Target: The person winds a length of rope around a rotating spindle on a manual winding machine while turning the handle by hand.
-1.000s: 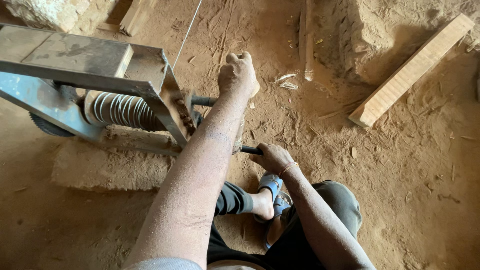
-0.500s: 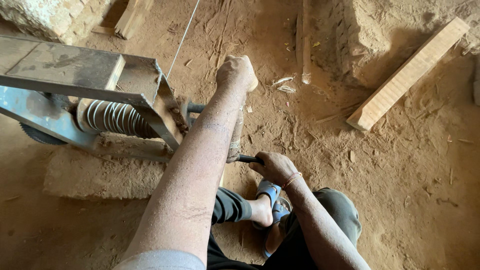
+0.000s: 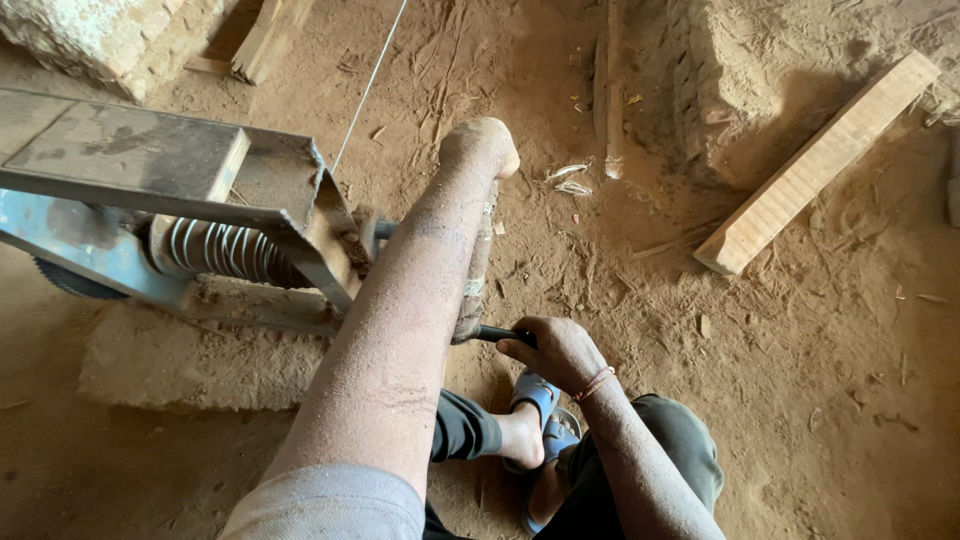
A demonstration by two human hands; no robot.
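Observation:
My left hand (image 3: 480, 146) is closed over the far end of a worn crank bar (image 3: 478, 262) that runs toward me beside my forearm. The bar's near end carries a dark rod handle (image 3: 493, 333), and my right hand (image 3: 556, 352) grips it just above my foot. The crank's axle enters a grey metal frame (image 3: 150, 165) on the left, and a spool of coiled wire (image 3: 222, 250) sits under the frame. A thin wire (image 3: 366, 84) runs from the frame up and away.
The frame rests on a sandy block (image 3: 200, 352). A wooden plank (image 3: 822, 160) lies at the right and a stone block (image 3: 95, 35) at the top left. My foot in a blue sandal (image 3: 538, 398) is tucked below the handle. Loose sawdust covers the dirt floor.
The crank has turned: my right hand and the dark handle have moved down toward my foot, while my left hand on the far end has shifted slightly away.

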